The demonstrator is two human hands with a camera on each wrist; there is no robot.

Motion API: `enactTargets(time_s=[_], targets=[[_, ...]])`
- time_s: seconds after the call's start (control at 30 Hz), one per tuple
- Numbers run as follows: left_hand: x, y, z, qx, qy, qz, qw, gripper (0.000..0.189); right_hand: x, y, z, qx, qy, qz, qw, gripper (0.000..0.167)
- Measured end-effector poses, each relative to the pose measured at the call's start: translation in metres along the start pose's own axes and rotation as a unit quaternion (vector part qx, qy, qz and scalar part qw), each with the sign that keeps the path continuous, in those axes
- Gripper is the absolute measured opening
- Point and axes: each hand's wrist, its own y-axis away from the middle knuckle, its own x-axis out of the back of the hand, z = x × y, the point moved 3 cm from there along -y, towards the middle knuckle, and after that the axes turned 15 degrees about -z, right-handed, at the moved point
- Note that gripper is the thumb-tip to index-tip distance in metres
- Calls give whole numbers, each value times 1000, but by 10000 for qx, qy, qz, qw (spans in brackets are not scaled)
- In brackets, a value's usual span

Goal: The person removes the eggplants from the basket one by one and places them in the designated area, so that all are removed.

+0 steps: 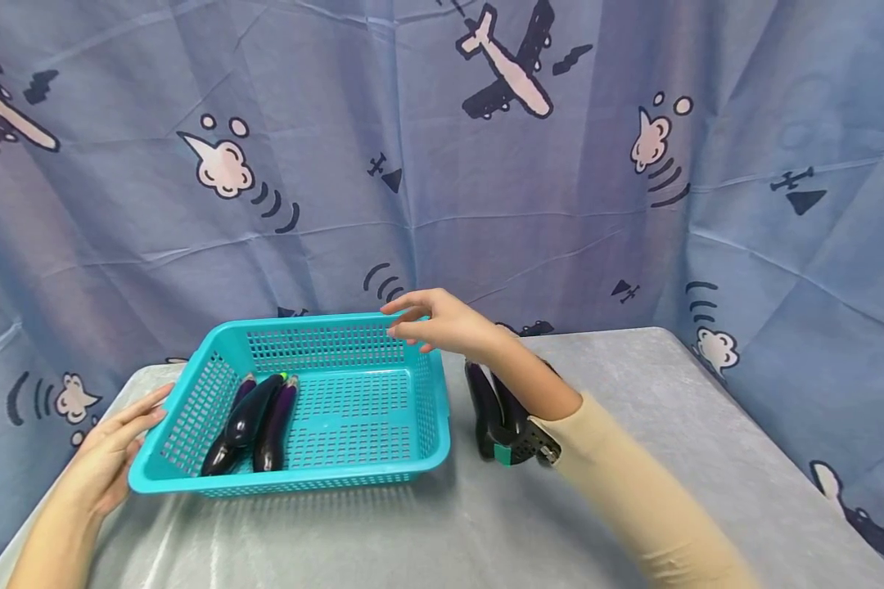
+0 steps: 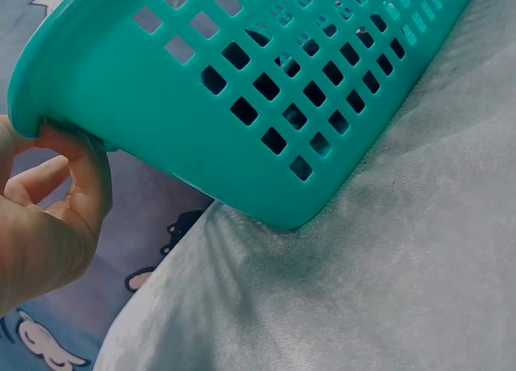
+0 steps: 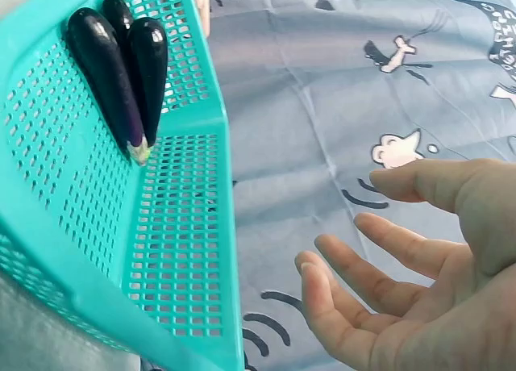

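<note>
A turquoise plastic basket (image 1: 354, 473) with a perforated floor and walls stands on the left part of the table. Three dark purple eggplants (image 1: 272, 429) lie together at its left end, partly overlapping. At the basket's left side my left hand (image 1: 114, 446) grips the rim, its fingers hooked at the edge in the left wrist view. Over the far right corner hovers my right hand (image 1: 442, 321), fingers loosely bent and spread, with nothing in them. More eggplants (image 1: 484, 401) lie on the table right of the basket, partly hidden by my right forearm and the wrist camera.
The grey cloth-covered table (image 1: 678, 458) extends to the right of the basket. A blue-purple curtain (image 1: 324, 106) printed with planes and clouds hangs behind the table and along its sides.
</note>
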Motion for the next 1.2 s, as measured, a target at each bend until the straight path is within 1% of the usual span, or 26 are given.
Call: enactTargets(time_s=[0.27,0.53,0.73,0.9,1.07,1.13,1.2], targets=[[2,2,1,142,-75,38,9999,48,-12,-30,-4,-225,-23,-160,9996,39],[3,3,-1,254,-129,137,9995,46,-23,-58,-3,-226,112,-347,9991,41],[5,3,-3,316,-140,188,9992,46,-32,-75,-3,-240,191,-448,9985,42],[5,3,-2,266,-155,156,9994,46,-39,-87,1,-198,188,-581,9979,43],[3,2,1,80,-81,13,9999,48,-45,-97,3,-112,188,-742,9970,46],[3,2,0,63,-84,6,9999,49,-47,-102,4,-91,195,-824,9964,48],[3,1,-1,114,-123,63,9998,48,-50,-106,6,-93,234,-865,9959,49]])
